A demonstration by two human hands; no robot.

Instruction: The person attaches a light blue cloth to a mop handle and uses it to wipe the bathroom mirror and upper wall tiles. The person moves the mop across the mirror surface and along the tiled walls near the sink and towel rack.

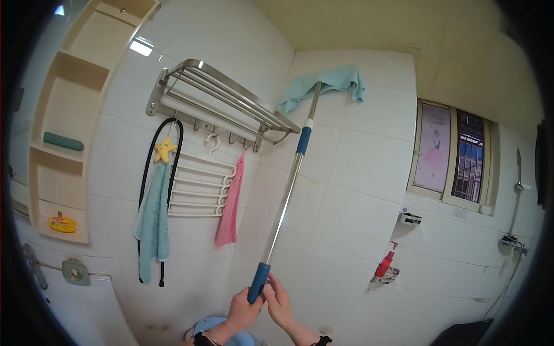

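Note:
My left hand (244,309) is wrapped around the lower blue grip (260,279) of a flat mop's telescopic metal pole (283,207). Against the right side of that grip lies my right hand (280,302), its thumb and fingertips close to the pole; whether it grips is not clear. The pole slants up and away to the right, past a second blue grip (304,140). At its top, a light-blue cloth (329,82) drapes over the mop head and rests against the white tiled wall (372,164), just below the ceiling. The mop head itself is covered.
Left of the pole, a metal towel rack (225,97) juts from the wall, holding white hangers (199,186), a teal towel (156,216) and a pink cloth (231,203). A sliding window (433,151), a red pump bottle (385,264) and a shower (515,207) are at right. A blue toilet lid (240,337) is below.

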